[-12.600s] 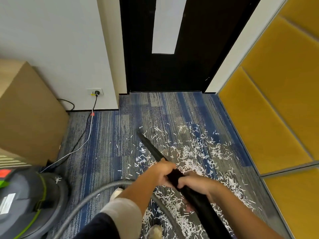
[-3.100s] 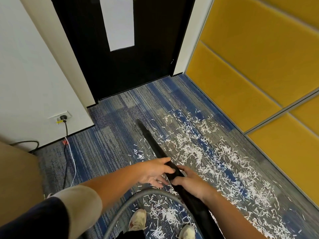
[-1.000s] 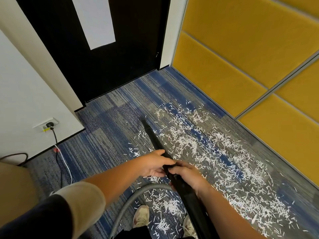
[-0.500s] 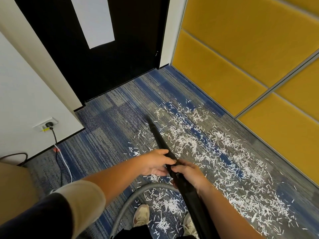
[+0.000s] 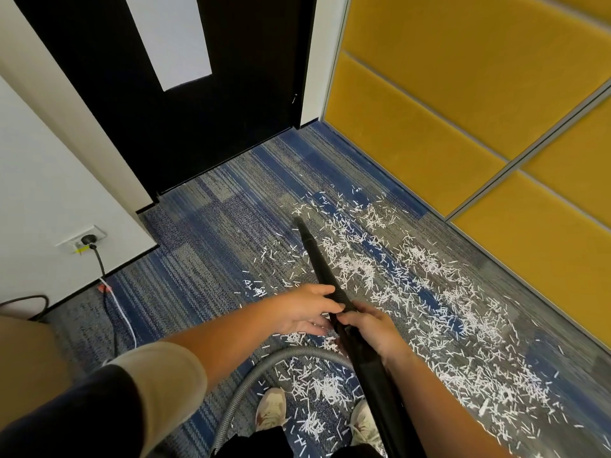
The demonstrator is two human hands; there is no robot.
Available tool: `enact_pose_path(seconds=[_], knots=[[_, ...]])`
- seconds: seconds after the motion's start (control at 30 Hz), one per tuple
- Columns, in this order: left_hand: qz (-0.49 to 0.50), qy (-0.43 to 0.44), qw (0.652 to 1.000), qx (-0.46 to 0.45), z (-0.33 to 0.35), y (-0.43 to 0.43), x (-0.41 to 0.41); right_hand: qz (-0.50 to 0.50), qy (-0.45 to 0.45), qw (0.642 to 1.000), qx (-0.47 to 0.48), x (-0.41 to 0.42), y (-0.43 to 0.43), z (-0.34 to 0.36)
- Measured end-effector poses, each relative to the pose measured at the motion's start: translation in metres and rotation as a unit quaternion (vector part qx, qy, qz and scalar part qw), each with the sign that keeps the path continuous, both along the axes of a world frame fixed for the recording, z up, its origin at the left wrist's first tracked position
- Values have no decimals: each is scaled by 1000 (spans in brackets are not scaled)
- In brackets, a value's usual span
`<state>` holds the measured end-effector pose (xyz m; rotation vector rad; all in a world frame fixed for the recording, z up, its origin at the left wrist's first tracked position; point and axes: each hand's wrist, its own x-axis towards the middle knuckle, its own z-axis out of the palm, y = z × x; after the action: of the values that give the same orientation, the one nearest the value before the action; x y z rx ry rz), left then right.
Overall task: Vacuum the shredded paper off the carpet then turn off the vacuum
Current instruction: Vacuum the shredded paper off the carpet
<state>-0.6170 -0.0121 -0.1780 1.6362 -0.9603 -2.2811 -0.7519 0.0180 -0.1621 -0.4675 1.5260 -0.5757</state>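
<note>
Head view, looking down. Nearest: my two shoes (image 5: 271, 408) among the strips, with the grey ribbed hose (image 5: 264, 368) looping past them on the left. My right hand (image 5: 367, 328) wraps the black wand (image 5: 317, 259) from the right, fingers curled round it. My left hand (image 5: 304, 309) sits just ahead, fingers curled over the top, touching the right. The wand slopes forward, its nozzle tip (image 5: 299, 221) low at the carpet (image 5: 205, 259), on the left edge of the shredded paper (image 5: 357, 269). The paper spreads in a wide band from my feet out toward the yellow wall panels (image 5: 429, 110). Judgement: the wand is stiff, light and smooth, so a two-hand hold mid-length suits steering; the hose is soft and will drag. The strips are featherlight and may scatter or cling to the pile. Much is left to clear. Beyond: black door (image 5: 231, 110), wall socket (image 5: 86, 239) with a plug in.
</note>
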Motion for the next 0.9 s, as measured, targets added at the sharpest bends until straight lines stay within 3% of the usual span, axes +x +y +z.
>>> enact_pose_path(seconds=[0.23,0.63,0.9], knots=[[-5,3,1000,1,1,-2,-6,5,-3,1000,4,-6,-1,-1],[72,-3,997,30,0,-1,-8,62,-61,996,-5,10,3,-1],[114,-11,993,2,1,-9,-14,-12,-82,997,9,7,-11,-6]])
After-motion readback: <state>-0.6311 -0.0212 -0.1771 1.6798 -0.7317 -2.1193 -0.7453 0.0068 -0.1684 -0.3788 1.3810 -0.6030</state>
